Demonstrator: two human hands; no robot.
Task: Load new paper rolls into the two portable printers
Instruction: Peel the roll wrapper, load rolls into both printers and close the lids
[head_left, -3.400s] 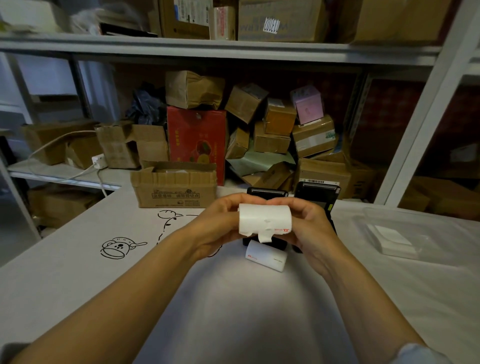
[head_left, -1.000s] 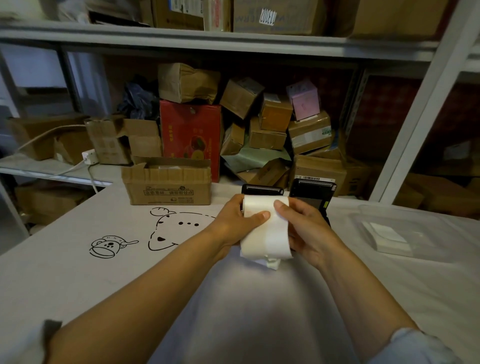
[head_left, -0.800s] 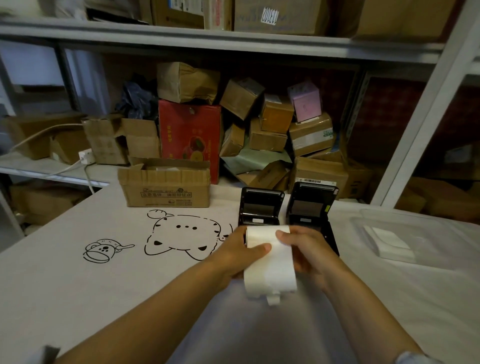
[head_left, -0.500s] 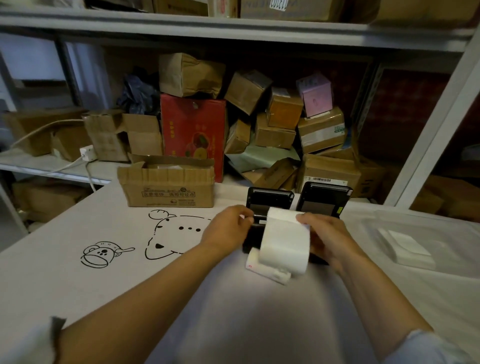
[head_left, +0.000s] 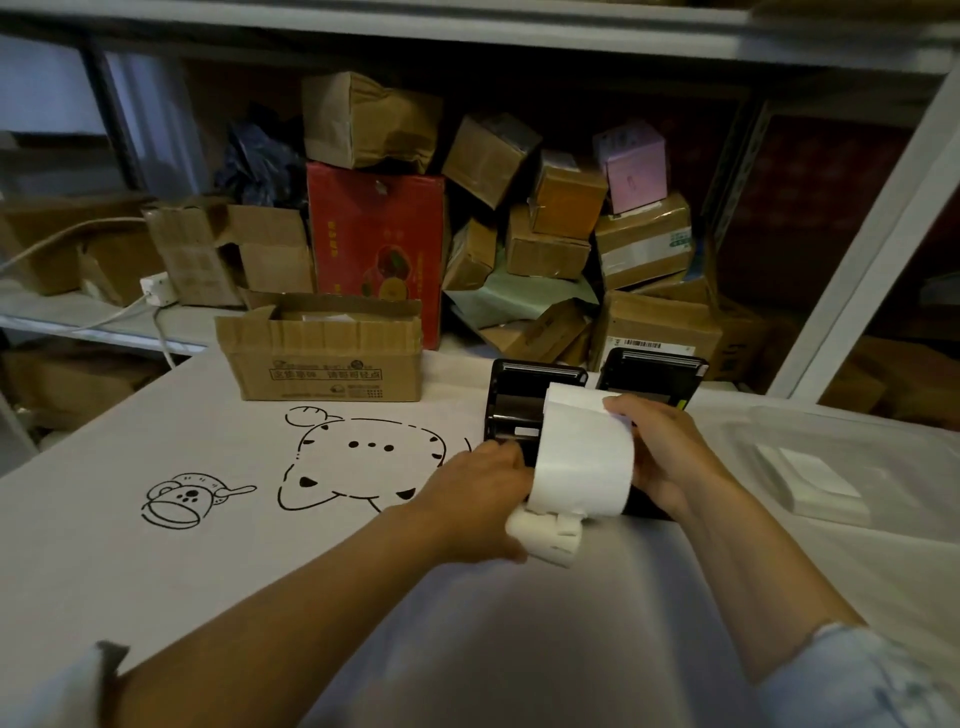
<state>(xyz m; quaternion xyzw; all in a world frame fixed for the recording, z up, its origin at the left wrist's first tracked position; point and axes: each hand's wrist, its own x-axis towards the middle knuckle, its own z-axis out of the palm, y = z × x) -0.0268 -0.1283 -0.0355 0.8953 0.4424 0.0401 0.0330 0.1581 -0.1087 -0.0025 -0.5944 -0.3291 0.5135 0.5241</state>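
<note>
Two black portable printers stand side by side with lids raised, the left printer (head_left: 519, 405) and the right printer (head_left: 654, 376). In front of them a long white strip of the paper roll (head_left: 582, 457) curves down toward the table. My right hand (head_left: 670, 457) pinches the strip's upper right edge. My left hand (head_left: 478, 499) curls around the strip's lower left end, against a second white roll (head_left: 545, 538) lying on the table. The wound part of the held roll is hidden behind the strip.
An open cardboard box (head_left: 322, 358) sits back left on the white cloth with cartoon drawings (head_left: 358, 462). A clear tray (head_left: 883, 441) holding a white pad (head_left: 810, 483) lies at the right. Stacked boxes (head_left: 566, 223) fill the shelf behind, beside a power strip (head_left: 156, 288).
The paper went from a wound roll held in both hands to a long pulled-out strip. My left hand dropped from the left printer to the strip's lower left end.
</note>
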